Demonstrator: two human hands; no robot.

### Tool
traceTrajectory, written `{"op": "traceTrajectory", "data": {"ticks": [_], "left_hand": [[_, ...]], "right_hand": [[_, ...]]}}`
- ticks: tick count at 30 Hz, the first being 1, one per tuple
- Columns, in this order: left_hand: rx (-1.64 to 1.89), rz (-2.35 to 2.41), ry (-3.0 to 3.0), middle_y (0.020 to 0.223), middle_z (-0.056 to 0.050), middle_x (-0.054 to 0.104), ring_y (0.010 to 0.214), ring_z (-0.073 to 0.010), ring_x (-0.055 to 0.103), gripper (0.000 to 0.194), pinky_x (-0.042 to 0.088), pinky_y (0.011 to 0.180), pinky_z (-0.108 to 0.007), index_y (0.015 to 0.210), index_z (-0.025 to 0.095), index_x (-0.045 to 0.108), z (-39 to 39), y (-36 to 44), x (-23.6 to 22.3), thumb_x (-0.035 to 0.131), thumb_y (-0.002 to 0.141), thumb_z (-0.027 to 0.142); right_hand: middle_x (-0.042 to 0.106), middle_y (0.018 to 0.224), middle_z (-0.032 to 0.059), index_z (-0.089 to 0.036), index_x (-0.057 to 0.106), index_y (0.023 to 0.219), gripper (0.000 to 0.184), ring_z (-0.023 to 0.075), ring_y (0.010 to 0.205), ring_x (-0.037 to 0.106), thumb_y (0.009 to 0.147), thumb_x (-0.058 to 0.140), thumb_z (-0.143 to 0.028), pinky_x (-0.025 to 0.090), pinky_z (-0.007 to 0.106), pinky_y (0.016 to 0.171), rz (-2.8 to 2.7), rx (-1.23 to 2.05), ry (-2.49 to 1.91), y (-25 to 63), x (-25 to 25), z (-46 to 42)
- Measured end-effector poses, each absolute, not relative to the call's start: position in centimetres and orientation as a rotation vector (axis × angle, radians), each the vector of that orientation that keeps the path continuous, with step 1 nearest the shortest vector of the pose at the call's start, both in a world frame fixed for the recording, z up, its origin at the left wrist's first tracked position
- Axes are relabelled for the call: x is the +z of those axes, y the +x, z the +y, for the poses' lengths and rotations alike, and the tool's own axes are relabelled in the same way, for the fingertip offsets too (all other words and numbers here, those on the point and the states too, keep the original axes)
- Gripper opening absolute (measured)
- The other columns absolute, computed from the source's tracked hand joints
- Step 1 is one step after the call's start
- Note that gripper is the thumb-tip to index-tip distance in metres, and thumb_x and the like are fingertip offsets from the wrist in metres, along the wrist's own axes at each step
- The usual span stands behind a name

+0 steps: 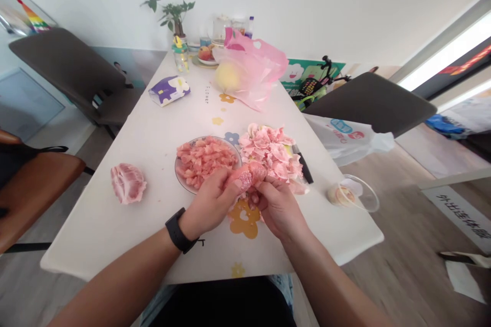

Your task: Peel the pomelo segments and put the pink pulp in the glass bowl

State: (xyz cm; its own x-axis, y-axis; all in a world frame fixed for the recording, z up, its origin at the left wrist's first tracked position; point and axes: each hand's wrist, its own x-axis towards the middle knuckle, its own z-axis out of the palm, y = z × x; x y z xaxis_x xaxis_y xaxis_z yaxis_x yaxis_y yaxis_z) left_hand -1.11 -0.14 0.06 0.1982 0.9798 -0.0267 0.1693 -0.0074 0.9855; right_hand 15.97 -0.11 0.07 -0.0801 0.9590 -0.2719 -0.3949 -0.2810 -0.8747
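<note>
- A pomelo segment [245, 176] is clamped between the left hand [209, 204] and the right hand [278, 209], which are held close together just in front of the plate of pink pomelo flesh [177, 168].
- A black watch [177, 230] is worn on the left wrist.
- A heap of peeled membrane [268, 150] lies just right of the plate, against its rim.
- A black-handled knife [303, 163] lies right of the plate, beyond the heap.
- A chunk of unpeeled segments [128, 183] lies left of the plate, well apart.
- A yellow pomelo [227, 76] and a pink plastic bag [255, 66] sit far beyond the plate.
</note>
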Motion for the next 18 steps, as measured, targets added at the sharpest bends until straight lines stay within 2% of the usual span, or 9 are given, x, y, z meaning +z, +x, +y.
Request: {"op": "traceTrajectory", "data": {"ticks": [3, 9, 14, 18], "left_hand": [[0.97, 1.192, 1.434, 0.084, -0.001, 0.061, 0.074, -0.0167, 0.054, 0.026, 0.042, 0.066, -0.031, 0.095, 0.019, 0.062, -0.15, -1.13, 0.0, 0.054, 0.102, 0.043], [0.945, 1.18, 1.371, 0.077, 0.002, 0.057, 0.069, -0.0152, 0.051, 0.027, 0.039, 0.064, -0.03, 0.091, 0.02, 0.057, -0.05, -1.19, -0.26, 0.053, 0.103, 0.044], [0.948, 1.183, 1.369, 0.075, 0.003, 0.054, 0.067, -0.0146, 0.048, 0.028, 0.037, 0.062, -0.03, 0.087, 0.021, 0.053, -0.05, -1.15, -0.25, 0.054, 0.102, 0.044], [0.953, 1.192, 1.382, 0.076, 0.003, 0.054, 0.068, -0.0147, 0.048, 0.03, 0.037, 0.063, -0.03, 0.087, 0.021, 0.054, -0.03, -1.16, -0.32, 0.055, 0.102, 0.047]], "right_hand": [[0.058, 0.061, -0.0018, -0.019, 0.07, 0.067, 0.017, 0.0115, 0.054, 0.047, 0.072, 0.083, -0.029, 0.044, 0.027, 0.05, -0.739, 1.596, -1.083, 15.93, 0.03, -0.19], [0.065, 0.068, 0.0013, -0.018, 0.073, 0.069, 0.005, 0.0116, 0.057, 0.05, 0.07, 0.078, -0.021, 0.047, 0.026, 0.051, -0.729, 1.63, -1.012, 16.37, -0.28, -0.39], [0.066, 0.069, 0.0031, -0.018, 0.073, 0.068, 0.022, 0.0129, 0.056, 0.051, 0.078, 0.081, -0.036, 0.047, 0.028, 0.049, -0.692, 1.627, -0.98, 16.39, -0.32, -0.33], [0.064, 0.067, 0.002, -0.017, 0.072, 0.068, 0.021, 0.0124, 0.056, 0.051, 0.078, 0.082, -0.033, 0.047, 0.027, 0.05, -0.706, 1.609, -1.015, 16.34, -0.53, -0.26]]}}
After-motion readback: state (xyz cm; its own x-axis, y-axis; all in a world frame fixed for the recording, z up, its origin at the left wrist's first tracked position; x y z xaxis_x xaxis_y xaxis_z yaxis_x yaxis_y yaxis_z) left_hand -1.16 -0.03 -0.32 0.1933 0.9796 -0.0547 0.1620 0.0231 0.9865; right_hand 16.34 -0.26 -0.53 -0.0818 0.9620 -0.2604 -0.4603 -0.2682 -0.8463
